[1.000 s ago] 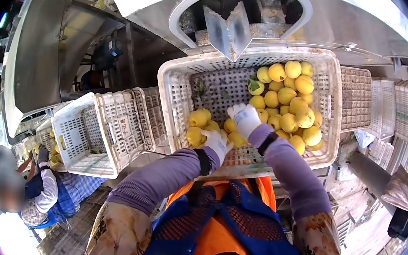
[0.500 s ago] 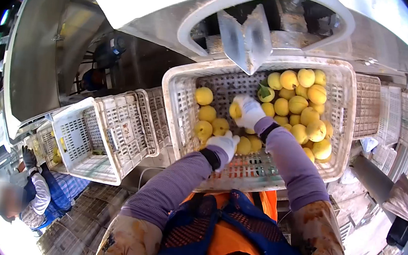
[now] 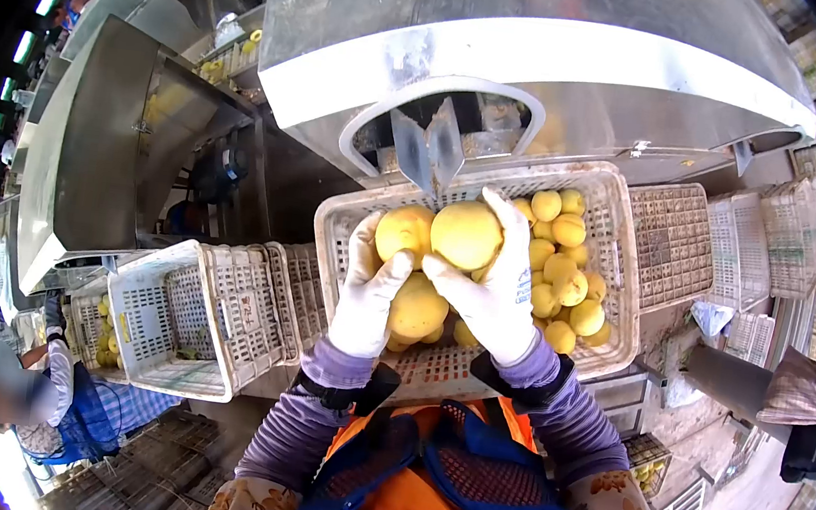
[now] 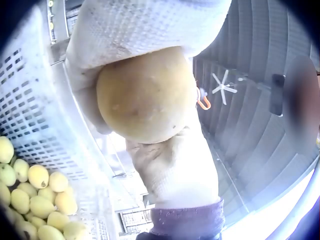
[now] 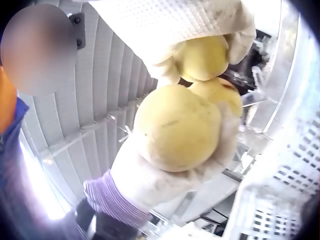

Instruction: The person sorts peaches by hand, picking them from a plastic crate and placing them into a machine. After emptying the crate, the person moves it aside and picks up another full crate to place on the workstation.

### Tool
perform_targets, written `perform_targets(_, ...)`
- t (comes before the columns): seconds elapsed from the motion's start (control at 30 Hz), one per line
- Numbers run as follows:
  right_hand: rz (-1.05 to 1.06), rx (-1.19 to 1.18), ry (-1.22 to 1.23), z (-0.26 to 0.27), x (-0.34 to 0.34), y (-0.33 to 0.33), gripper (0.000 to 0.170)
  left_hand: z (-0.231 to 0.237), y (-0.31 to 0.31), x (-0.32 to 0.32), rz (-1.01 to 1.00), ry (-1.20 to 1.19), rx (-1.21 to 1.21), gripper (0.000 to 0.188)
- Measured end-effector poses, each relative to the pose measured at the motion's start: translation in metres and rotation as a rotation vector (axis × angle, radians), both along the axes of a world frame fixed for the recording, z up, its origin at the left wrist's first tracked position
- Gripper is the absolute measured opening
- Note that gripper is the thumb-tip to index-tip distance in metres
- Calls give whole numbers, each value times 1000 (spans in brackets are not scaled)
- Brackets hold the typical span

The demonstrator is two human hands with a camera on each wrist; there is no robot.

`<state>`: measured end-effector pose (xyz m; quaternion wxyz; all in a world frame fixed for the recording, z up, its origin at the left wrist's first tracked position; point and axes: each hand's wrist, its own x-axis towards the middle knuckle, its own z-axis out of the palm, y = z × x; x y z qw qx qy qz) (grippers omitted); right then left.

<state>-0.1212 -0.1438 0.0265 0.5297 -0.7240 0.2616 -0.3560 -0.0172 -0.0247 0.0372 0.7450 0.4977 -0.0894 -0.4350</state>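
Observation:
Both hands wear white gloves and are held up over a white slatted crate. My left hand holds two yellow peaches, one peach at the fingers and a larger-looking peach lower, near the thumb. My right hand grips another peach, thumb on its near side. In the right wrist view, the left hand's peach looks large below the right hand's peach. The left wrist view shows a held peach between gloves. More peaches lie at the crate's right side.
A metal machine with a round-rimmed opening and a forked metal chute stands behind the crate. Stacked crates are on the left, further crates on the right. Another person works at far left.
Both hands were down in the crate among the peaches. They have come up toward the camera with peaches in them. The head view has shifted, showing more of the machine.

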Motion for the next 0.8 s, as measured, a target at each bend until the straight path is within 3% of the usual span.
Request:
perform_targets(0.07, -60, 56, -103, 20, 14, -1, 84, 9, -3, 1, 8, -104, -14, 66)
perform_targets(0.13, -115, -254, -33, 31, 25, -13, 83, 2, -2, 8, 29, -192, -26, 66)
perform_targets(0.2, -181, -498, 39, 18, 47, -28, 82, -3, 3, 15, 44, -40, -3, 68)
perform_targets(0.3, -173, -539, 203, -30, 79, -39, 86, -14, 16, 20, 48, 95, 28, 69)
perform_targets(0.33, -142, -669, 291, -34, 83, -37, 88, -15, 21, 22, 39, 131, 25, 69)
perform_targets(0.5, -124, -523, 283, -50, 114, -46, 88, -13, 32, 39, 62, 238, -10, 71)
perform_targets(0.57, -97, -409, 403, -55, 136, -64, 75, -19, 37, 49, 3, 258, -63, 74)
perform_targets(0.63, -83, -315, 374, -41, 144, -65, 67, -24, 40, 55, -34, 377, -93, 77)
perform_targets(0.67, 0, -453, 393, -39, 141, -78, 65, -23, 38, 57, -59, 409, -128, 77)
perform_targets(0.73, -46, -703, 224, -20, 115, -65, 70, -18, 40, 58, -99, 391, -167, 77)
perform_targets(0.77, -13, -209, 16, 26, 101, -49, 73, -16, 40, 57, -106, 340, -181, 76)
perform_targets(0.8, 90, -219, 6, 29, 79, -34, 77, -15, 39, 56, -108, 294, -198, 76)
